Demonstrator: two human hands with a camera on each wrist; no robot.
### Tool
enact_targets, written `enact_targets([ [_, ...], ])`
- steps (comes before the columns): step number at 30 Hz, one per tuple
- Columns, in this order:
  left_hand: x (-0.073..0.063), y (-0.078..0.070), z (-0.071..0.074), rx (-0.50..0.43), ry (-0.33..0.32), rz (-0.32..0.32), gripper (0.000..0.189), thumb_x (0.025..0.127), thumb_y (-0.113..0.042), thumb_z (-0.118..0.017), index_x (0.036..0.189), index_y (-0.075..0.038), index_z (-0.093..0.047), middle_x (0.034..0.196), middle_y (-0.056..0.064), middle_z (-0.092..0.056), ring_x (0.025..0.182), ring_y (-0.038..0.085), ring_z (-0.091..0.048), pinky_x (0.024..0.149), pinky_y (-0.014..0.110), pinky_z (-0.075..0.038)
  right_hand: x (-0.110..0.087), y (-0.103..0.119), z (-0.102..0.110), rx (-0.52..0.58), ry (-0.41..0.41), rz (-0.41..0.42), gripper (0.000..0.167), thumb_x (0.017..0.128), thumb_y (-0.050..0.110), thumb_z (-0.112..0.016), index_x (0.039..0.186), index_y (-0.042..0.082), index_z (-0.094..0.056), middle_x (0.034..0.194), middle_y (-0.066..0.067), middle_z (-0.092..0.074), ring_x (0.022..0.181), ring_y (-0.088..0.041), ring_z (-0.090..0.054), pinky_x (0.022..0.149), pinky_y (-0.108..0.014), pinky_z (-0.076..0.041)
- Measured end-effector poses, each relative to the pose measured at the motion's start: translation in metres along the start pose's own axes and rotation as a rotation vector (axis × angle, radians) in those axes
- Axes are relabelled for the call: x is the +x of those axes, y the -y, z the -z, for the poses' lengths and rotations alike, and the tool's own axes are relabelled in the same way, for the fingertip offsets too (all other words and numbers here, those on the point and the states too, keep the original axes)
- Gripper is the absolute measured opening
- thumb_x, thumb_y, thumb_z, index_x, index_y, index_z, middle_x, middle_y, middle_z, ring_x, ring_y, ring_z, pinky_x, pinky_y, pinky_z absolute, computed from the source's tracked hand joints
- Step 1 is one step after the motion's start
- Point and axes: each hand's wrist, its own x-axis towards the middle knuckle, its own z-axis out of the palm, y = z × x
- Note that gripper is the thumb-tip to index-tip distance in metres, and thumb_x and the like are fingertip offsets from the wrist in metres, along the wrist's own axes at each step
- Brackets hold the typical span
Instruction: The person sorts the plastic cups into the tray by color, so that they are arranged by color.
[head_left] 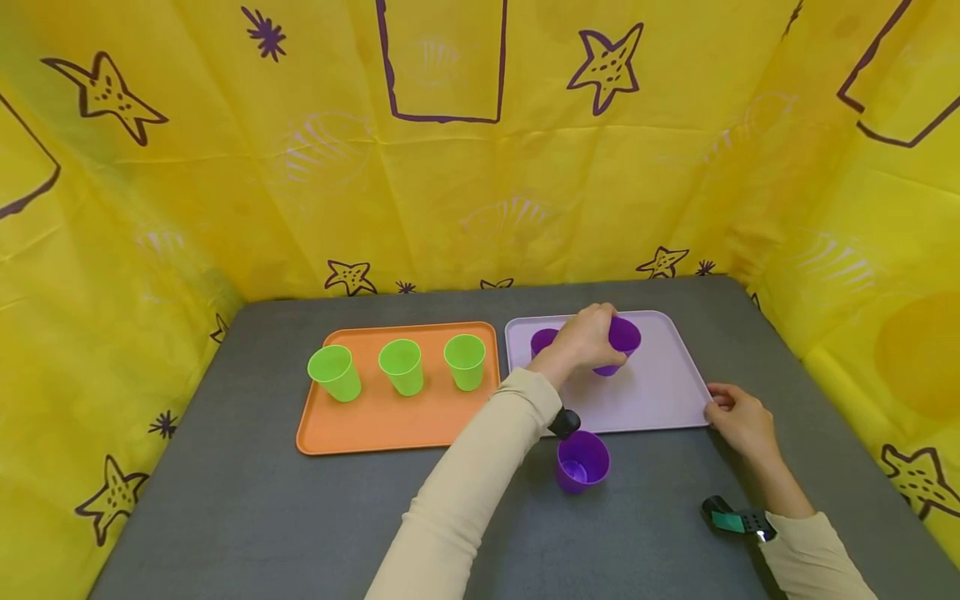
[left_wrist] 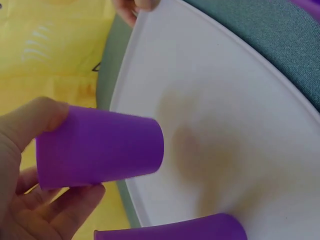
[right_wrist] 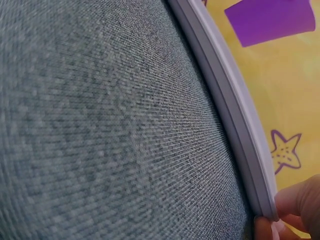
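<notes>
My left hand [head_left: 587, 337] grips a purple cup [head_left: 626, 335] by its rim end over the lilac tray [head_left: 660, 400]. In the left wrist view, the thumb lies on one side of this cup [left_wrist: 100, 147] and fingers on the other, with the base held off the tray surface. Another purple cup [head_left: 543, 339] stands on the tray's left part, partly hidden behind the left hand. At the tray's near right corner, my right hand [head_left: 744, 423] pinches the rim [right_wrist: 245, 145] between thumb and fingers. A third purple cup [head_left: 582, 462] stands on the table in front of the tray.
To the left lies an orange tray [head_left: 360, 429] bearing a row of green cups: one at left [head_left: 337, 372], one in the middle [head_left: 402, 367], one at right [head_left: 466, 362]. A yellow patterned curtain [head_left: 450, 183] surrounds the back and sides of the dark grey table [head_left: 262, 500].
</notes>
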Motion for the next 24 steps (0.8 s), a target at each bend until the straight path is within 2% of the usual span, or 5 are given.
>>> enact_targets([
  [7, 0.003, -0.002, -0.004, 0.079, 0.017, 0.047, 0.061, 0.069, -0.033, -0.078, 0.119, -0.012, -0.052, 0.110, 0.000, -0.060, 0.099, 0.016, -0.058, 0.079, 0.024, -0.048, 0.001, -0.001, 0.000, 0.001, -0.010, 0.005, 0.034, 0.081, 0.012, -0.054, 0.109, -0.004, -0.060, 0.086, -0.017, -0.064, 0.068, -0.015, -0.053, 0.055, -0.023, -0.040],
  [13, 0.004, -0.001, -0.008, 0.100, 0.059, 0.045, 0.053, 0.068, -0.030, -0.080, 0.112, -0.013, -0.056, 0.104, -0.001, -0.062, 0.094, 0.015, -0.059, 0.074, 0.024, -0.048, 0.000, 0.000, 0.000, 0.012, -0.015, 0.007, 0.034, 0.080, 0.012, -0.054, 0.109, -0.004, -0.061, 0.085, -0.016, -0.065, 0.065, -0.009, -0.050, 0.054, -0.022, -0.040],
  [18, 0.004, -0.001, -0.011, 0.110, 0.078, 0.034, 0.044, 0.067, -0.030, -0.081, 0.102, -0.013, -0.058, 0.097, -0.002, -0.063, 0.088, 0.014, -0.059, 0.069, 0.023, -0.047, 0.000, 0.000, 0.000, 0.008, -0.010, 0.002, 0.034, 0.080, 0.012, -0.054, 0.109, -0.004, -0.061, 0.086, -0.016, -0.065, 0.066, -0.011, -0.052, 0.054, -0.022, -0.040],
  [24, 0.004, 0.000, -0.011, 0.111, 0.083, 0.025, 0.046, 0.068, -0.029, -0.080, 0.104, -0.011, -0.058, 0.100, 0.001, -0.063, 0.090, 0.016, -0.060, 0.071, 0.023, -0.048, 0.002, -0.001, -0.001, 0.000, -0.017, -0.002, 0.034, 0.080, 0.013, -0.054, 0.109, -0.004, -0.061, 0.086, -0.017, -0.065, 0.068, -0.015, -0.054, 0.055, -0.024, -0.040],
])
